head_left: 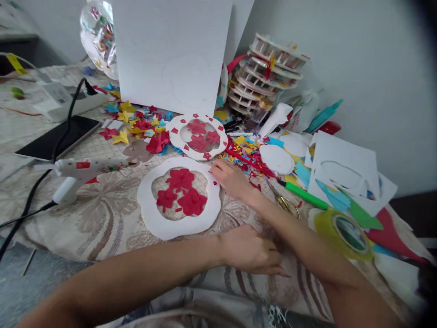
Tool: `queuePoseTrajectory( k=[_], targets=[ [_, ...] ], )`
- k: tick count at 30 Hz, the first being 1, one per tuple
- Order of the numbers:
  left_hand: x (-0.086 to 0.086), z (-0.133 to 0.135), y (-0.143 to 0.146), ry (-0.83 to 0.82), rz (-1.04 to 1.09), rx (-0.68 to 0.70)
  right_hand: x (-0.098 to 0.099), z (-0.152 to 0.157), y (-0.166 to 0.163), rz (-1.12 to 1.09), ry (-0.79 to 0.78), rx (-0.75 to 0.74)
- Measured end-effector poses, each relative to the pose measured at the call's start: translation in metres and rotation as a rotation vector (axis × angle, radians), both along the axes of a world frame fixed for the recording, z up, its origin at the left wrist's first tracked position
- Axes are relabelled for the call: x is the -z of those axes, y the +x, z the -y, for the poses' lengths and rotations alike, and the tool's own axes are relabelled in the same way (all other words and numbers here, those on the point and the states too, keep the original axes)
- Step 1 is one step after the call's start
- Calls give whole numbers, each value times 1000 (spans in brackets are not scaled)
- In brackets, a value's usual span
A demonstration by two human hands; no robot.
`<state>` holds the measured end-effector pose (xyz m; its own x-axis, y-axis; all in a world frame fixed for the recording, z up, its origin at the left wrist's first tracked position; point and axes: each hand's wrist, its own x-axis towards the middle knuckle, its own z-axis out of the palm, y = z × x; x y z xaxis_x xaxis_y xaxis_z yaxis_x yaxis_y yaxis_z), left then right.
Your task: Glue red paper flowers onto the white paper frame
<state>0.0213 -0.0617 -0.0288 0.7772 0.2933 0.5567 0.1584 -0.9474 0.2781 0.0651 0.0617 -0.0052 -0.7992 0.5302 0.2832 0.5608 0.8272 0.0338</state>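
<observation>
A white scalloped paper ring lies flat on the cloth, with red paper flowers showing in its opening. My right hand is at the ring's upper right rim, fingertips pressed together; what they may hold is too small to make out. Tiny red bits sit on the rim beside them. My left hand rests nearer to me, right of the ring, its fingers curled and pointing right; its grip is hidden. Just behind is a similar white ring decorated with red pieces.
A glue gun and its cable lie left, near a phone. Paper stars and scraps cover the back. At right are scissors, a green marker and a tape roll. A white board stands behind.
</observation>
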Motion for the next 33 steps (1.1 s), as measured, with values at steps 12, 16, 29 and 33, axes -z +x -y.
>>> queuePoseTrajectory(
  k=[12, 16, 29, 33],
  targets=[
    [-10, -5, -7, -22, -60, -58, -43, 28, 88, -438, -89, 202],
    [-11, -7, -8, -65, -106, -81, -37, 35, 122, -522, -88, 348],
    [-20, -13, -11, -157, -172, -213, -13, 34, 144, -337, -251, 433],
    [-20, -14, -12, -149, -143, -217, -10, 30, 146, -339, -237, 477]
  ],
)
